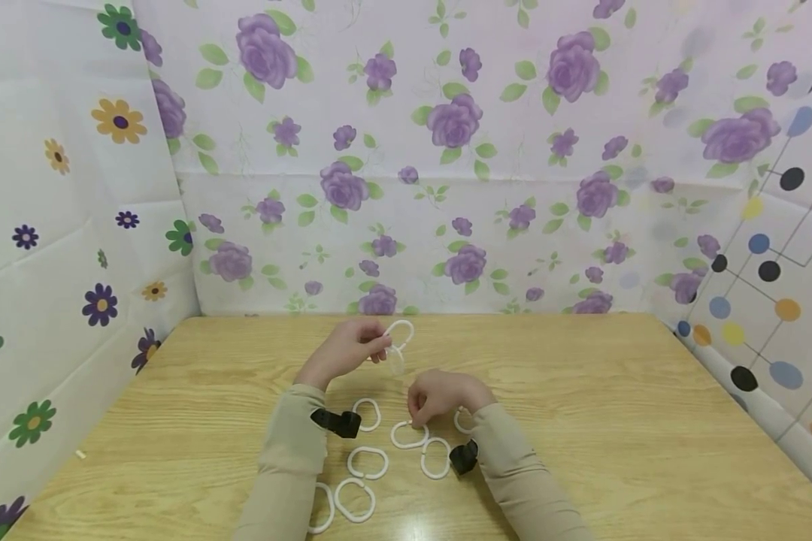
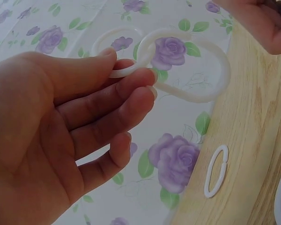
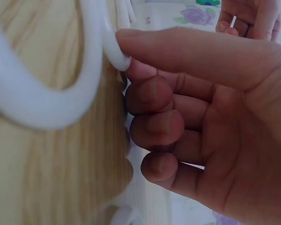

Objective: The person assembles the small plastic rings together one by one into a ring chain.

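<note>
My left hand [image 1: 352, 347] pinches a white plastic chain link [image 1: 411, 330] between thumb and fingers, raised above the table. Hooked through it hangs a second white link [image 2: 228, 70]. Low over the tabletop, my right hand [image 1: 446, 392] has thumb and index finger on the end of another white link [image 3: 113, 51]; its other fingers are curled. Beside that link lies one more loose link [image 1: 436, 477], close to the right wrist. A further link [image 1: 457, 422] is partly hidden by the right wrist.
Several loose white links, such as an oval one [image 1: 368, 450], lie between the forearms on the wooden table [image 1: 616, 421]. One link [image 1: 331, 512] is partly covered by the left sleeve. Patterned cloth [image 1: 406, 225] hangs behind the table and at both sides. A small pale scrap [image 1: 80, 454] lies far left.
</note>
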### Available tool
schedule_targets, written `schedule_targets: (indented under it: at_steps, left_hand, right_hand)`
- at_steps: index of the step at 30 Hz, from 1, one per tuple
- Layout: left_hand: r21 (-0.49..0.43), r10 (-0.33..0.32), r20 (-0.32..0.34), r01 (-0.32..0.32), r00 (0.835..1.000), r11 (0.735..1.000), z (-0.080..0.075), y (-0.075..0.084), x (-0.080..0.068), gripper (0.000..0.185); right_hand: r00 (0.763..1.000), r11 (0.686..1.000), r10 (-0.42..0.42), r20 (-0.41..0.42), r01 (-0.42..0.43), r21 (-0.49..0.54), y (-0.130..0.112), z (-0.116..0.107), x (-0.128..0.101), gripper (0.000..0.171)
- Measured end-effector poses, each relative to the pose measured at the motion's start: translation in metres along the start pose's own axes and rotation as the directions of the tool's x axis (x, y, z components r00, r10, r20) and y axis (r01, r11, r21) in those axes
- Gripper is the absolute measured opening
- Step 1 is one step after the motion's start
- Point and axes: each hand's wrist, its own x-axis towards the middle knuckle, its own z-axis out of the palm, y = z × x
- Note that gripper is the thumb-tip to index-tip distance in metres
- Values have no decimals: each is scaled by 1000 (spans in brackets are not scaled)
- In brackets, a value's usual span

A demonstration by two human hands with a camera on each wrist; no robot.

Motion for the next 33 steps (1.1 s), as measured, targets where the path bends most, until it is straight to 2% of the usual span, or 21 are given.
schedule_targets:
  at_steps: [4,8,11,19,22,26,29,33]
  left_hand:
    - [-5,-8,4,8,1000,1000,1,2,0,18]
    - [-1,-11,6,11,1000,1000,0,2,-1,21]
    - [2,-8,6,8,1000,1000,0,2,-1,22]
    - [5,-21,10,20,1000,1000,0,1,0,23]
    - [4,-22,8,22,1000,1000,1,1,0,22]
    - [-1,-18,6,18,1000,1000,2,1,0,21]
    - [-2,-17,6,17,1000,1000,3,2,1,20]
    - [4,-19,0,19,1000,1000,4,3,1,20]
  right_hand:
    - [999,999,-33,11,33,10,2,-1,-3,7]
    - [1000,998,-8,-12,9,58,3,-4,-6,7]
    - [998,994,23,-54,-17,108,5,-8,-9,9]
    - [975,981,31,-219,13,194,14,-17,-14,16]
    - [950,972,68,-305,7,237,17,-19,-15,17]
    - [892,960,113,-438,16,280,17,-22,-16,14]
    - [856,950,138,-497,27,311,16,-24,-16,13]
    - [838,937,163,-520,32,347,15,-26,-17,13]
